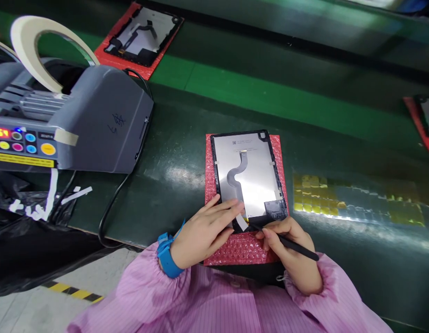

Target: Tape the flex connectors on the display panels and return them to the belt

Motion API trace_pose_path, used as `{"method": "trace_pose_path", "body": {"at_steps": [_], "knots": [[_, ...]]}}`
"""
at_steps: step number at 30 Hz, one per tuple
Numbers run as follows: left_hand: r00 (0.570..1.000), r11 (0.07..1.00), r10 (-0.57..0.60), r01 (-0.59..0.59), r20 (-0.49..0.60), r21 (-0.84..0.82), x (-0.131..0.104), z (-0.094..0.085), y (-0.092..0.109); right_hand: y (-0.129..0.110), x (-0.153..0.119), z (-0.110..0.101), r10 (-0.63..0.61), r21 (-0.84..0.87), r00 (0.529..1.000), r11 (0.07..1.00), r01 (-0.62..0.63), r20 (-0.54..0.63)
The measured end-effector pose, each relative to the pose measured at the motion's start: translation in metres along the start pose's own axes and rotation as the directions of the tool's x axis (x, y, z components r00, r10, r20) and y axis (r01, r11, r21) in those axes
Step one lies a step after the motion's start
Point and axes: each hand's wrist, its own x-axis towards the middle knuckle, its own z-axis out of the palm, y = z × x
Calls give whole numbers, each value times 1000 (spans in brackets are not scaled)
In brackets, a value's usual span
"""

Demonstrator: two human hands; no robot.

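At far L of frame we've a gray tape dispenser (103, 120), its cord (112, 208) looping down over the worktop (173, 120) edge; a black bag (44, 259) hangs below. Upper L: second panel (141, 39). A stretch of worktop separates dispenser from red bubble wrap (235, 249), lower ctr. On it, our tablet panel (258, 175), long axis approx. top-to-btm, btm end leaning R, notched corner upper R. Our left hand (205, 229) lies across its lower L, fingers extended; can't tell if they grip the white tab (241, 223). Our right hand (292, 240), lower R corner, has fingers closed on a black tool (297, 248), tip nr tab. Further R: film strip (356, 200).
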Motion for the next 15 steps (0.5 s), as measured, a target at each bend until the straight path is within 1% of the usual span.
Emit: {"method": "trace_pose_path", "body": {"at_steps": [6,8,12,13,15], "knots": [[998,998,58,-57,-18,25,-1,0,-1,-1,0,-1,-7,-27,1000,1000,7,4],[997,997,74,-74,3,27,-2,-1,-1,-1,0,-1,-14,-30,1000,999,14,5],[994,995,72,-78,86,62,-3,-3,-1,-4,2,-1,-21,-51,1000,998,21,0],[992,993,84,-92,94,81,-3,-3,0,-5,2,-1,-23,-61,1000,998,23,2],[990,984,119,-128,77,120,-3,-2,0,-4,2,0,-17,-82,1000,996,18,12]]}}
